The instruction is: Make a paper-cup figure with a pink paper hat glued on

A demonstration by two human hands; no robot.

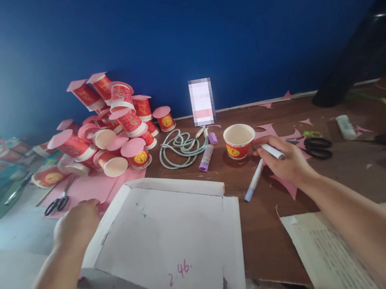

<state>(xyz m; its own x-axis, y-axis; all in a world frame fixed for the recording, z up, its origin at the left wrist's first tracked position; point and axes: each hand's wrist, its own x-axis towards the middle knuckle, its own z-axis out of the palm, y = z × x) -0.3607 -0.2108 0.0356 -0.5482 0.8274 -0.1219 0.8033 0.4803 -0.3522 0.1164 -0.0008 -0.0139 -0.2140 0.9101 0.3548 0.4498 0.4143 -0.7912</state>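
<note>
My right hand [289, 161] is closed around a white marker pen [272, 151], just beside a red and gold paper cup [239, 142] that stands upright with its mouth up. Below those fingers a second white marker [255, 181] with a bluish end slants across the brown table. At the left, my left hand [76, 226] has its fingers curled over pink paper [93, 187], near the edge of a flat white cardboard box [165, 222]. Whatever those fingers grip is hidden. The box has "2.46." handwritten on it.
A heap of red cups with pink paper discs [126, 121] leans at the back left. Black scissors [59, 202] lie on pink paper; others [318, 146] sit right. A coiled pale cable [179, 151], purple glue stick [206, 158], pink scraps and a printed booklet [329, 250] surround the work.
</note>
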